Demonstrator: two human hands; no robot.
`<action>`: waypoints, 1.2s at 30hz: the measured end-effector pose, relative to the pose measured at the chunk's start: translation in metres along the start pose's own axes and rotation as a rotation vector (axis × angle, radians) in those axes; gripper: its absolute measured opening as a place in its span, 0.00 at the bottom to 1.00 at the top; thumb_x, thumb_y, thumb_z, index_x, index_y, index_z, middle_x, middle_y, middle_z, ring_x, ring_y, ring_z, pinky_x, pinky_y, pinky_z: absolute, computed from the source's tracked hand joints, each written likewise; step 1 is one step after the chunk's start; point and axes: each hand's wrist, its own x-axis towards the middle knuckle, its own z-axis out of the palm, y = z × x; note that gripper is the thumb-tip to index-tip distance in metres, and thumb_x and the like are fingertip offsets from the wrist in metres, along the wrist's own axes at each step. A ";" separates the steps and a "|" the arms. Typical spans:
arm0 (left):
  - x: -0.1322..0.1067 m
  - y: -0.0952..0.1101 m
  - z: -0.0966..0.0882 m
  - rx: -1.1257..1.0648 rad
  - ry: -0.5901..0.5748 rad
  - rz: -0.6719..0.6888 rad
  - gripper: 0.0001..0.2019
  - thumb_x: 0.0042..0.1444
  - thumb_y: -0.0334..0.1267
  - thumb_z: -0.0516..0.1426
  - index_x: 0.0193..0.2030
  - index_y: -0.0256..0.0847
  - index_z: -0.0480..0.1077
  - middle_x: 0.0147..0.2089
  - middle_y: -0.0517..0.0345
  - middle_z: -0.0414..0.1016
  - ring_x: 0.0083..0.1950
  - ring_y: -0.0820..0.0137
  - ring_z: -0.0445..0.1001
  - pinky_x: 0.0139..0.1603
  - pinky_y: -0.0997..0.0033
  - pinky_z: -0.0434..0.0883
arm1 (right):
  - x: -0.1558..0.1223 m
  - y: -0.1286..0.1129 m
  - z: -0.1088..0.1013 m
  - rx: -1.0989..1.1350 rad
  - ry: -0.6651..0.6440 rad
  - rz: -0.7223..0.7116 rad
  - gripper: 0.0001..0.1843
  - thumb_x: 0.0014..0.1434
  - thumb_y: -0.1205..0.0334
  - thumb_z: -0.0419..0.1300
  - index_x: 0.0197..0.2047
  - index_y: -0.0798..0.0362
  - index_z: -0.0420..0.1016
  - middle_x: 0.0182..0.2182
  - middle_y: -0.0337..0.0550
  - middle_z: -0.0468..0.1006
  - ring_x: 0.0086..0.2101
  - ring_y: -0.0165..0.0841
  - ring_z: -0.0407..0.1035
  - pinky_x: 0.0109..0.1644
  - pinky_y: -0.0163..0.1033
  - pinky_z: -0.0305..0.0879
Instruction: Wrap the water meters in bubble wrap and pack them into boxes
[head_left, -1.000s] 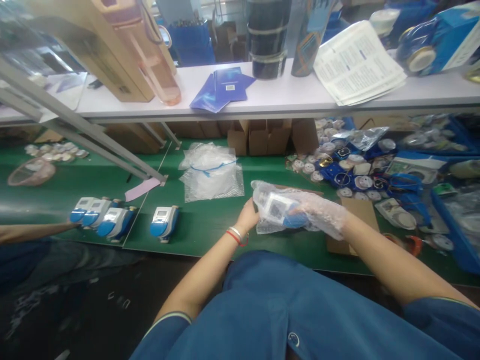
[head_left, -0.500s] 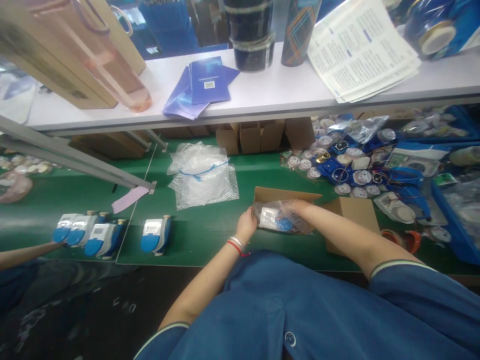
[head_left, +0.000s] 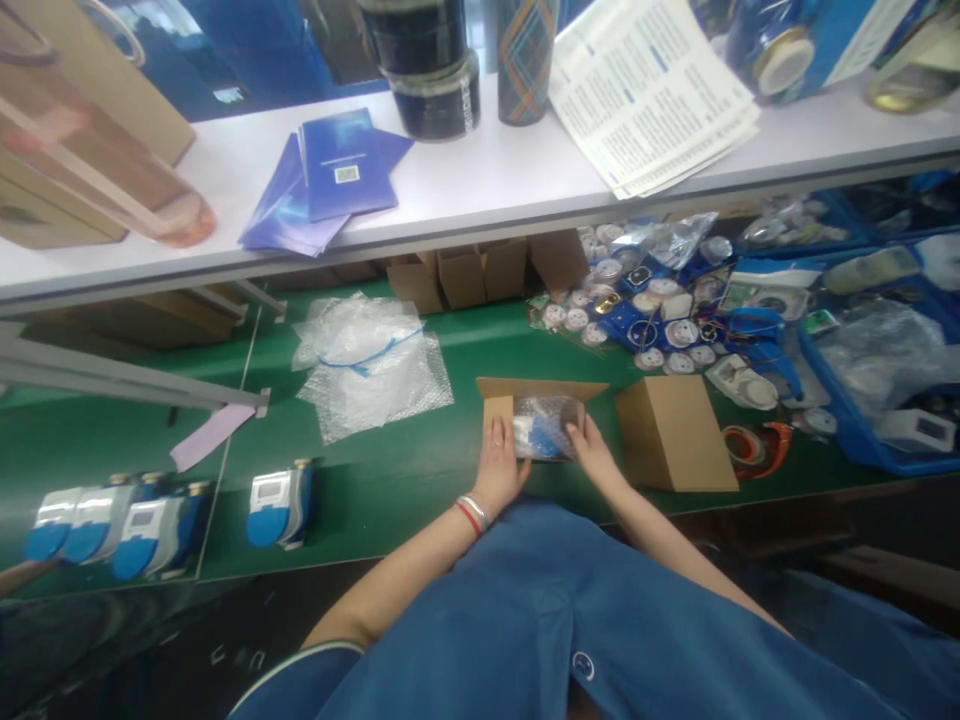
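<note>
The green worktop (head_left: 360, 515) carries an open carton (head_left: 541, 385); inside, I see the wrapped device (head_left: 534, 434) between left hand (head_left: 500, 473), thumb spread from fingers over a flap (head_left: 497, 406), and right hand (head_left: 598, 457), grip unclear.

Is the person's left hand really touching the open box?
Touching. The head view shows the left hand with its fingers resting on the open box's side flap.

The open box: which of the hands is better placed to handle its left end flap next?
Probably the left hand: it lies on the left end flap, while the right hand is at the opposite end of the open box.
</note>
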 end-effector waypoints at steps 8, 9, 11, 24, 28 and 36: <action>0.044 0.026 0.014 0.175 -0.166 0.255 0.33 0.59 0.45 0.53 0.68 0.39 0.49 0.71 0.41 0.42 0.72 0.51 0.37 0.68 0.42 0.42 | 0.007 -0.009 0.030 0.083 0.096 0.117 0.47 0.58 0.40 0.49 0.66 0.72 0.48 0.64 0.66 0.52 0.65 0.46 0.47 0.68 0.49 0.43; 0.051 0.029 0.020 0.174 -0.200 0.232 0.31 0.59 0.45 0.52 0.68 0.41 0.51 0.71 0.42 0.46 0.72 0.49 0.38 0.67 0.39 0.41 | 0.006 -0.007 0.024 0.117 0.071 0.128 0.47 0.57 0.39 0.48 0.66 0.70 0.48 0.65 0.65 0.51 0.65 0.45 0.46 0.68 0.49 0.42; 0.069 0.035 0.034 0.165 -0.273 0.163 0.26 0.61 0.44 0.49 0.66 0.43 0.56 0.68 0.41 0.53 0.70 0.46 0.44 0.65 0.34 0.39 | 0.003 -0.002 0.013 0.197 0.027 0.155 0.46 0.58 0.37 0.46 0.67 0.65 0.51 0.66 0.59 0.51 0.65 0.43 0.45 0.68 0.49 0.41; 0.028 0.020 -0.016 0.038 0.002 0.122 0.25 0.62 0.32 0.44 0.67 0.38 0.52 0.70 0.46 0.48 0.72 0.60 0.41 0.70 0.48 0.44 | 0.015 0.025 0.031 0.129 0.036 0.073 0.42 0.54 0.45 0.57 0.64 0.58 0.50 0.56 0.58 0.68 0.54 0.44 0.66 0.56 0.49 0.63; 0.001 0.005 -0.014 0.026 0.078 0.000 0.36 0.61 0.42 0.50 0.70 0.30 0.37 0.72 0.36 0.36 0.73 0.55 0.35 0.68 0.47 0.48 | 0.012 0.024 0.035 0.037 0.094 0.072 0.39 0.55 0.46 0.55 0.63 0.60 0.52 0.52 0.60 0.71 0.51 0.47 0.68 0.52 0.50 0.66; 0.025 0.034 0.034 0.146 -0.196 0.074 0.38 0.51 0.53 0.60 0.67 0.63 0.49 0.73 0.51 0.39 0.70 0.39 0.37 0.59 0.23 0.34 | 0.010 0.015 0.019 0.012 -0.026 0.046 0.37 0.56 0.51 0.55 0.63 0.61 0.52 0.52 0.63 0.70 0.52 0.47 0.67 0.55 0.50 0.64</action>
